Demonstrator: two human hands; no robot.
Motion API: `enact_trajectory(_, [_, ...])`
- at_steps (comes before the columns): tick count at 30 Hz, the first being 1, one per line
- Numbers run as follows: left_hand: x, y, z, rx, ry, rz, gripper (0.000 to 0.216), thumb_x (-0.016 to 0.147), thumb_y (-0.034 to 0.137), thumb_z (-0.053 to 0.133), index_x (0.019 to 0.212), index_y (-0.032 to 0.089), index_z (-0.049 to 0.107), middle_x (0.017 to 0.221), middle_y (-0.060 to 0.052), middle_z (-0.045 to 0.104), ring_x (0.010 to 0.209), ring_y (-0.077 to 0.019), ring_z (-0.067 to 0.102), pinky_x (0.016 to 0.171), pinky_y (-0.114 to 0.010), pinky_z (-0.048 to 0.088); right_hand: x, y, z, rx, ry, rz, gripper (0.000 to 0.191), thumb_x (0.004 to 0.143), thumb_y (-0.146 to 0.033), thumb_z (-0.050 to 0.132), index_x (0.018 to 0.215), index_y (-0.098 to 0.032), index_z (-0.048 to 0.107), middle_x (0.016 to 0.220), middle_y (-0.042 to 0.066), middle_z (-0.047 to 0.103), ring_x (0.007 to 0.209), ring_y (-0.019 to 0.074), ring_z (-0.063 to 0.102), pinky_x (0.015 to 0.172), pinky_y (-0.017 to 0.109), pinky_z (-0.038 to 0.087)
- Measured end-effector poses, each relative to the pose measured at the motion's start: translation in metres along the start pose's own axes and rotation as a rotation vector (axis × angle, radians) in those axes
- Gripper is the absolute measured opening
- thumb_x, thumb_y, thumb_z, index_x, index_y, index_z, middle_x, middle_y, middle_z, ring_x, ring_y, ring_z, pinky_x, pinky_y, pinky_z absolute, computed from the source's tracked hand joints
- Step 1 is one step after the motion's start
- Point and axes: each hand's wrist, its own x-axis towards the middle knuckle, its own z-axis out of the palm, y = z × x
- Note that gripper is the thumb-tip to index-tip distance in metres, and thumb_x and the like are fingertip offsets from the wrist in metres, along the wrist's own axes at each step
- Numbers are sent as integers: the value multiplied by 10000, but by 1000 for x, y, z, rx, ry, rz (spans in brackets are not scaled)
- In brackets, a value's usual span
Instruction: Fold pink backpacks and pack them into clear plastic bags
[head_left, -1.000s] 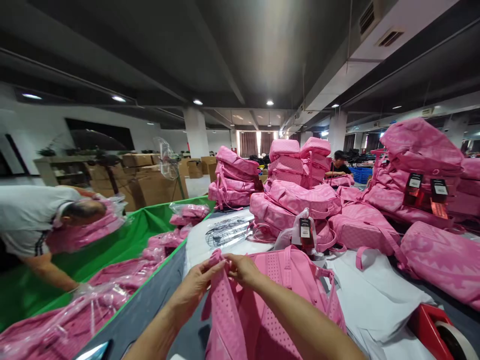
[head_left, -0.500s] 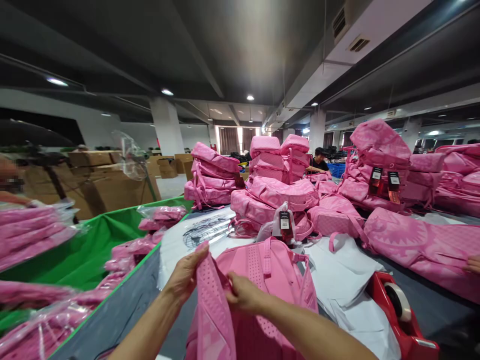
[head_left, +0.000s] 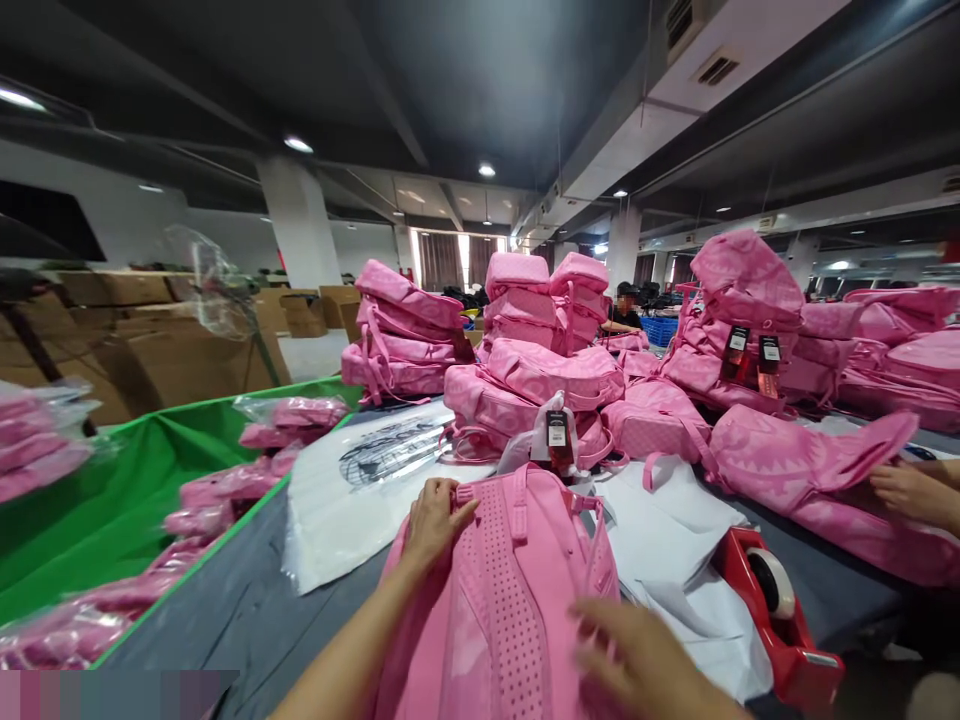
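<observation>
A pink backpack lies before me with its perforated shoulder strap running down its back panel. At the bag's upper left edge my left hand is closed, fingers curled over the fabric beside the strap top. My right hand hovers over the lower right side of the bag, blurred, with its fingers apart and no strap visible in them. A second strap hangs along the bag's right edge. Behind the bag, a black hang tag rests against white wrapping.
Stacked pink backpacks fill the table's far side. White sheets and a red tape dispenser lie to the right. A co-worker's hand holds another backpack. Left is a green-lined bin with bagged pink goods.
My left hand has lowered the lifted shoulder strap onto the back panel. My right hand has left the strap and moved right and down. At right, the co-worker's backpack flap has been lifted.
</observation>
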Motion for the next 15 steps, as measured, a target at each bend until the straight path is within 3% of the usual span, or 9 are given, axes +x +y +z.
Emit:
enact_trajectory(3, [-10, 13, 6, 279, 10, 215, 282, 799, 279, 673, 1065, 185, 684, 1184, -130, 622, 1129, -325, 538, 998, -478, 411, 35, 28, -37, 44, 224, 274, 409, 1017, -539, 459, 1038, -179, 652, 805, 27, 684, 655, 160, 634, 709, 331, 529])
enact_trajectory(5, [-19, 26, 16, 409, -90, 364, 215, 890, 274, 624, 1081, 200, 690, 1174, -117, 654, 1130, -314, 551, 990, -479, 432, 65, 42, -50, 101, 349, 484, 386, 984, -542, 458, 967, -196, 628, 669, 3, 632, 548, 159, 590, 652, 315, 490])
enact_trajectory(7, [-29, 38, 32, 396, -240, 461, 160, 931, 280, 608, 1045, 226, 705, 1129, -87, 688, 1152, -304, 552, 1023, -490, 424, 94, 51, -51, 171, 372, 588, 428, 922, -619, 508, 880, -205, 608, 577, -10, 580, 477, 159, 549, 581, 298, 458])
enact_trajectory(11, [-36, 50, 77, 174, -516, 466, 262, 916, 263, 623, 1166, 223, 691, 1163, -106, 697, 1158, -291, 563, 1040, -479, 436, 133, 43, -43, 287, 399, 498, 538, 817, -742, 515, 739, -211, 549, 580, 9, 570, 515, 177, 546, 527, 286, 436])
enact_trajectory(13, [-34, 52, 99, 38, -554, 436, 379, 889, 229, 614, 1265, 203, 648, 1234, -126, 673, 1153, -280, 560, 1033, -457, 449, 139, 29, -45, 307, 512, 411, 473, 792, -695, 530, 791, -221, 524, 695, 21, 607, 635, 187, 578, 582, 283, 451])
enact_trajectory(15, [-30, 53, 116, -40, -546, 432, 385, 840, 184, 611, 1220, 196, 667, 1212, -115, 673, 1124, -269, 560, 1024, -439, 457, 136, 10, -49, 305, 596, 302, 385, 759, -602, 573, 832, -233, 492, 749, 8, 606, 686, 182, 577, 615, 273, 445])
